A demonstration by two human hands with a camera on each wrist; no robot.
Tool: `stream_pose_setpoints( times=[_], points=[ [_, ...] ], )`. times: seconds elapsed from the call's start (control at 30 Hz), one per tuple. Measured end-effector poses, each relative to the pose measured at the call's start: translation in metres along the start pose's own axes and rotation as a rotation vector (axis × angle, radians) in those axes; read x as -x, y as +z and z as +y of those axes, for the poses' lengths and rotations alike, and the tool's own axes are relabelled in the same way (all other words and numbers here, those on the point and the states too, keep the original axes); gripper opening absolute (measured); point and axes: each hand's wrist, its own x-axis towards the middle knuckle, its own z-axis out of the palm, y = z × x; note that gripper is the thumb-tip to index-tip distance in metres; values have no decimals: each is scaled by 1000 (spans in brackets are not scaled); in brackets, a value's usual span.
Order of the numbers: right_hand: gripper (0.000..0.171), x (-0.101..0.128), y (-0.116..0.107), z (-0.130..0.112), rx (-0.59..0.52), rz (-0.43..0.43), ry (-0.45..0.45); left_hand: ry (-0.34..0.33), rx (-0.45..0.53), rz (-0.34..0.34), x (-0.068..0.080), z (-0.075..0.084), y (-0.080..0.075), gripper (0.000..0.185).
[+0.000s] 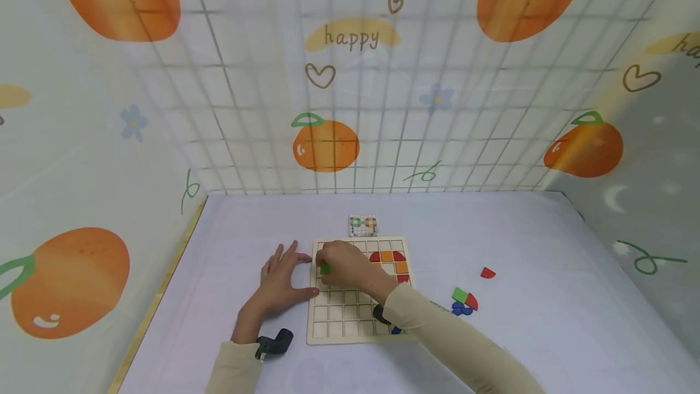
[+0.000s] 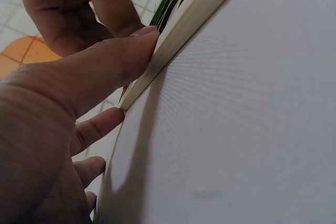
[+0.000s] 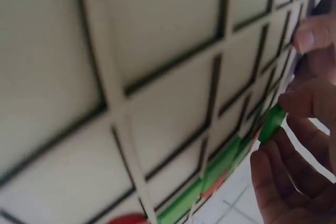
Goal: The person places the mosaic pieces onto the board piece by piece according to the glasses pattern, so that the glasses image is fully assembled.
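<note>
A wooden grid board [image 1: 327,334] lies on the table, with red and orange tiles set in its upper right squares. My right hand [image 1: 341,265] is over the board's left part and pinches a small green tile [image 3: 272,123] between thumb and fingers. In the right wrist view, more green and red tiles sit in the squares below. My left hand [image 1: 281,277] spreads its fingers at the board's left edge; in the left wrist view its thumb [image 2: 126,59] presses the wooden rim. The right hand and forearm hide part of the grid.
A small pattern card [image 1: 363,225] lies just beyond the board's far edge. To the right are a red quarter-round tile [image 1: 488,273] and a cluster with a green tile [image 1: 460,295] and blue pieces [image 1: 462,309]. A blue piece [image 1: 396,330] shows by the right sleeve.
</note>
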Motion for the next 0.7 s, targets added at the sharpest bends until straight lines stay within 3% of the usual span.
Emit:
stream_pose_setpoints(
  times=[0.27, 0.43, 0.57, 0.7],
  points=[
    [5, 0, 4, 2, -23, 37, -106, 20, -7, -4, 1, 1, -3, 70],
    [10, 0, 4, 2, 51, 5, -183, 17, 2, -5, 1, 0, -1, 69],
    [6, 1, 4, 1, 98, 2, -191, 18, 1, -6, 1, 0, 0, 69],
    [8, 4, 1, 1, 59, 23, -178, 19, 12, -6, 1, 1, 0, 69]
  ],
)
